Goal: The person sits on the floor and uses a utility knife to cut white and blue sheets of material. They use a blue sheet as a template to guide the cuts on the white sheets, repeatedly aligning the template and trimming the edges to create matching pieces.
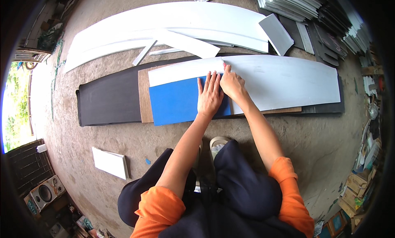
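Note:
My left hand lies flat with its fingers slightly spread on a blue rectangular sheet, near its right edge. My right hand is closed around a red utility knife, mostly hidden by the fingers. The knife's tip meets a long white foam sheet, just beyond the blue sheet's right edge. A short dark line runs from the white sheet's far edge toward the knife. Under these sheets lie a brown wooden board and a long black sheet.
Farther off, a large white curved sheet lies on the concrete floor with white offcuts by it. Stacked sheets fill the far right. A small white stack lies near left. Clutter and a speaker line the sides.

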`<state>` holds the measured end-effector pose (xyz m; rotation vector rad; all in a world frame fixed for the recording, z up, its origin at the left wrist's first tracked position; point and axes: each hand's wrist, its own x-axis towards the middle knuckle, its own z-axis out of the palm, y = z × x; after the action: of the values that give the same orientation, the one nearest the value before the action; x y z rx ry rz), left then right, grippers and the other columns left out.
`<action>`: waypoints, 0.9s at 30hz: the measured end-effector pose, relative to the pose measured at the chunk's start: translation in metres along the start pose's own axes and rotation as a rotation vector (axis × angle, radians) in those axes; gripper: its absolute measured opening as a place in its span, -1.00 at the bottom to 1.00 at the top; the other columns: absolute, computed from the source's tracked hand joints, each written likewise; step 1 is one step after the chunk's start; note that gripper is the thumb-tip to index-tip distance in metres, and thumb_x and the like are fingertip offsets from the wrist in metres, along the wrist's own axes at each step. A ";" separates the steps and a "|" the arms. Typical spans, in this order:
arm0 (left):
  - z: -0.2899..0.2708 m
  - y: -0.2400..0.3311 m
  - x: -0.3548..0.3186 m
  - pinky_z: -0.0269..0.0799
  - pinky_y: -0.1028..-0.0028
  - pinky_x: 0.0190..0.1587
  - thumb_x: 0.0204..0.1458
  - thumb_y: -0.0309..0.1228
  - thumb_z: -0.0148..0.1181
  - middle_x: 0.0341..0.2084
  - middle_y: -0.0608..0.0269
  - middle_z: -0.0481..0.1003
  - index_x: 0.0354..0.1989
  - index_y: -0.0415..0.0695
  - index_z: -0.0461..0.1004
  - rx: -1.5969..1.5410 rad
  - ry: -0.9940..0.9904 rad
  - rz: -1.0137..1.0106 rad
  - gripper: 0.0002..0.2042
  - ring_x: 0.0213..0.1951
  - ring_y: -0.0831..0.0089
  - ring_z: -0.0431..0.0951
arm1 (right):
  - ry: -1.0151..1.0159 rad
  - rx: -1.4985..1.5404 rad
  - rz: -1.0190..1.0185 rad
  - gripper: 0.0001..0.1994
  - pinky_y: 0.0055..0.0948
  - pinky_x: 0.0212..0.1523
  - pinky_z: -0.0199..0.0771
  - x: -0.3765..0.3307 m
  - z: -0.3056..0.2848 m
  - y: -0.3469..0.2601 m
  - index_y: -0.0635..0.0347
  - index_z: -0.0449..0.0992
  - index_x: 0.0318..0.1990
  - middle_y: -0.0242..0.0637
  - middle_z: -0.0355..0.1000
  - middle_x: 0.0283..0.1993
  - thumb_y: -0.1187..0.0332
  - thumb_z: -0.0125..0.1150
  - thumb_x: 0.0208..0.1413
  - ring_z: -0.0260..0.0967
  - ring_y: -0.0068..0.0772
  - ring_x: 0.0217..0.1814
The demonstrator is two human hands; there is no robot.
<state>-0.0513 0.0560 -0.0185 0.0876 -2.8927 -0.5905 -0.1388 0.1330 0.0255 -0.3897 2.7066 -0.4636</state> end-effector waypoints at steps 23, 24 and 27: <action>-0.025 -0.003 -0.013 -0.01 -0.01 0.12 -0.28 -0.16 0.28 -0.02 0.11 0.20 -0.02 -0.02 0.27 -0.033 -0.042 0.179 -0.42 0.08 0.13 0.15 | -0.327 0.059 0.087 -0.60 -0.02 -0.06 0.33 -0.080 0.008 0.027 0.46 0.09 0.00 0.26 0.37 -0.18 0.34 -0.19 0.05 0.35 0.22 -0.09; -0.033 -0.009 -0.019 -0.01 -0.02 0.12 -0.32 -0.11 0.31 0.00 0.10 0.19 0.03 -0.04 0.24 -0.088 -0.108 0.254 -0.33 0.10 0.12 0.13 | -0.313 0.063 0.100 -0.60 -0.01 -0.06 0.33 -0.081 0.008 0.028 0.45 0.10 -0.01 0.25 0.37 -0.19 0.32 -0.19 0.06 0.35 0.21 -0.10; -0.039 -0.012 -0.030 -0.10 -0.07 0.18 -0.41 -0.02 0.36 0.13 0.09 0.09 0.13 -0.08 0.12 0.057 -0.221 0.342 -0.14 0.21 0.11 -0.01 | -0.287 0.045 0.106 -0.63 -0.01 -0.08 0.35 -0.079 0.008 0.030 0.40 0.14 -0.05 0.20 0.39 -0.21 0.27 -0.17 0.08 0.37 0.18 -0.12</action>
<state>-0.0146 0.0326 0.0064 -0.4838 -3.0305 -0.4795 -0.0710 0.1836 0.0320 -0.2757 2.4212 -0.4040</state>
